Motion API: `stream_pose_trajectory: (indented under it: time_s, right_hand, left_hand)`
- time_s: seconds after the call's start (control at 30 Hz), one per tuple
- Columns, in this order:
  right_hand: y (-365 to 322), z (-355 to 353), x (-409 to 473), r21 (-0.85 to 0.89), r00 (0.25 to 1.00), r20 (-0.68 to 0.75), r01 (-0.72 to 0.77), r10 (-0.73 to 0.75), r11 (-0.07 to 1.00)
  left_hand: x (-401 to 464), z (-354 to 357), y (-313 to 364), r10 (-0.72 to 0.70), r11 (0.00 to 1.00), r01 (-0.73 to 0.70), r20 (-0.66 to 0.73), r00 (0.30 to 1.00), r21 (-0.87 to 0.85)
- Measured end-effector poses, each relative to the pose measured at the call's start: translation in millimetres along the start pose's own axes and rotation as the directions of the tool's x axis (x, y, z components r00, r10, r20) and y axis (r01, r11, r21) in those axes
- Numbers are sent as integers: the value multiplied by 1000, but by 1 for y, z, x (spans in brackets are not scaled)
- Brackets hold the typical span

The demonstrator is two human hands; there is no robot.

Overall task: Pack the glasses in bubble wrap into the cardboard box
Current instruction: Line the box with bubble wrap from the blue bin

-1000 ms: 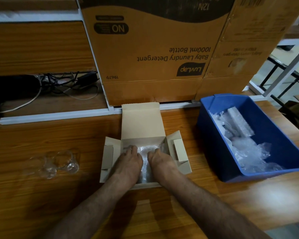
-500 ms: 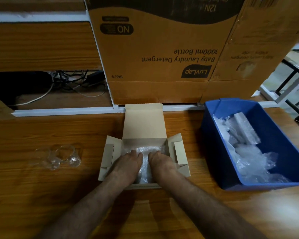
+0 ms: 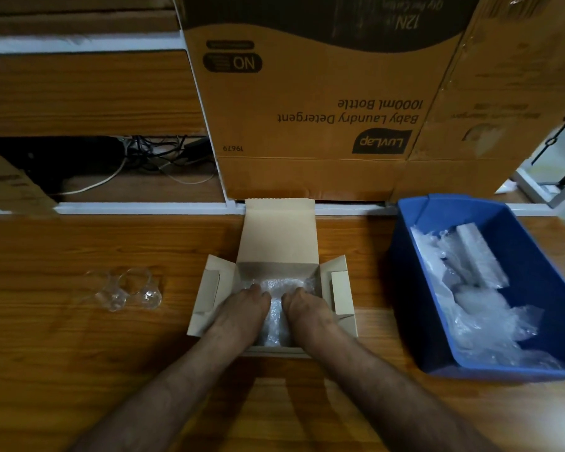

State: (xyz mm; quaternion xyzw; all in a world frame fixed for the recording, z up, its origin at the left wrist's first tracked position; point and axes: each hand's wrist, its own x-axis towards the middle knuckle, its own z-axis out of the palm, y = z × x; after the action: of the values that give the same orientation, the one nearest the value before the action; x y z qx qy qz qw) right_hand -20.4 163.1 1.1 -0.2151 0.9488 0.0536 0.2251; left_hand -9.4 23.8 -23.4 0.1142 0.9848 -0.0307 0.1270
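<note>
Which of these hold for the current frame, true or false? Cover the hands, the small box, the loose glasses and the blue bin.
1. Both hands, left hand and right hand, are inside the small open beige cardboard box, on the clear bubble wrap. True.
2. The two clear drinking glasses are inside that box. False: they lie bare on the brown wooden table, left of it.
3. The blue plastic bin is empty. False: it holds more bubble wrap.
4. The box lid flap is closed. False: it stands open at the far side.
5. The bin sits right of the box. True.
</note>
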Motion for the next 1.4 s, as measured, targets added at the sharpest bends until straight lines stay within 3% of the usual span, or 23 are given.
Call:
stream_pose_trajectory:
  time_s: [0.23, 0.57, 0.97, 1.17, 1.4]
  right_hand:
    - [0, 0, -3, 49, 1000, 21, 9, -10, 999]
    - [6, -1, -26, 160, 979, -204, 61, -28, 985]
    - [11, 4, -42, 264, 910, -414, 88, 30, 961]
    - [5, 7, -44, 299, 876, -478, 102, 56, 949]
    - [-7, 6, -39, 330, 849, -514, 66, 121, 942]
  left_hand:
    - [-5, -1, 1, -3, 999, 1, -60, 998, -45]
    - [-14, -3, -2, -22, 982, -22, -233, 972, -187]
    - [-32, -15, -14, -8, 974, -84, -403, 915, -209]
    - [-42, -14, -33, -45, 959, -106, -508, 860, -264]
    - [-59, -11, -54, -90, 927, -119, -519, 850, -356]
